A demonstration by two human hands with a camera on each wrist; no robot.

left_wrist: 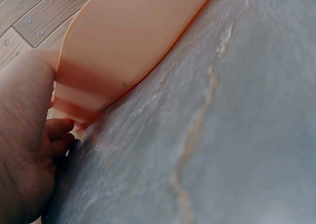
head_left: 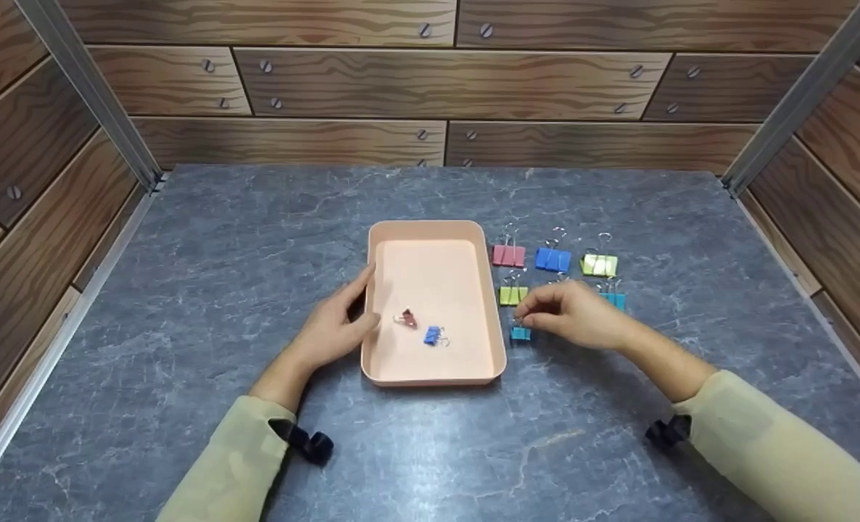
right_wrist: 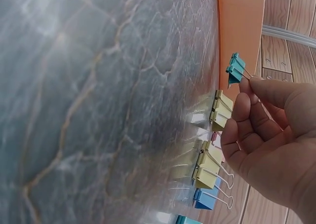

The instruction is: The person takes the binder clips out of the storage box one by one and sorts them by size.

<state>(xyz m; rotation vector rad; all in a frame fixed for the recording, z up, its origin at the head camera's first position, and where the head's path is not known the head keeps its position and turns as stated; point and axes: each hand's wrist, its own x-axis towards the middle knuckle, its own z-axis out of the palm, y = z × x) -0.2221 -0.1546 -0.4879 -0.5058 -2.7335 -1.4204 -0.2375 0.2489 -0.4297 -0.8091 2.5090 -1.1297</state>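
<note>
My right hand (head_left: pixel 571 315) pinches a small teal binder clip (head_left: pixel 521 332) by its wire handle, beside the right wall of a peach tray (head_left: pixel 430 380). The right wrist view shows the clip (right_wrist: pixel 236 68) between thumb and fingertips, close to the tray's side. My left hand (head_left: pixel 332 326) holds the tray's left edge, its thumb over the rim and its fingers along the outer wall. Inside the tray lie a small red binder clip (head_left: pixel 409 318) and a small blue one (head_left: pixel 432 336). A yellow-green clip (head_left: pixel 513 295) stands just behind the held one.
Right of the tray stand a pink clip (head_left: pixel 508 256), a blue clip (head_left: pixel 553 259) and a larger yellow-green clip (head_left: pixel 600 265). A teal clip (head_left: pixel 613 300) is partly hidden by my right hand, which covers another clip. The marbled table (head_left: pixel 256 217) has wood-patterned walls round it.
</note>
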